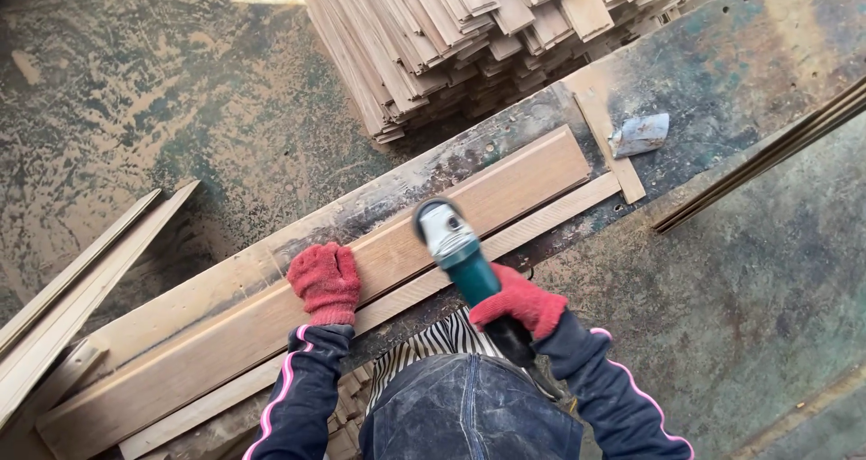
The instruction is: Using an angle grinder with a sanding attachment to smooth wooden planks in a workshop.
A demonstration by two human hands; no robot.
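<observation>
A long wooden board (505,189) lies slantwise on a worn workbench (740,54). My left hand (326,281), in a red knit glove, presses flat on the board near its middle. My right hand (520,302), also red-gloved, grips the teal body of an angle grinder (456,243). The grinder's grey head rests on the board just right of my left hand. A thinner wooden strip (559,215) runs along the board's near edge.
A large stack of wooden slats (469,36) stands on the dusty floor beyond the bench. A crumpled grey rag (640,135) lies on a short wooden strip at the bench's right. Loose planks (81,280) lean at the left. Dark metal rails (767,158) cross the right side.
</observation>
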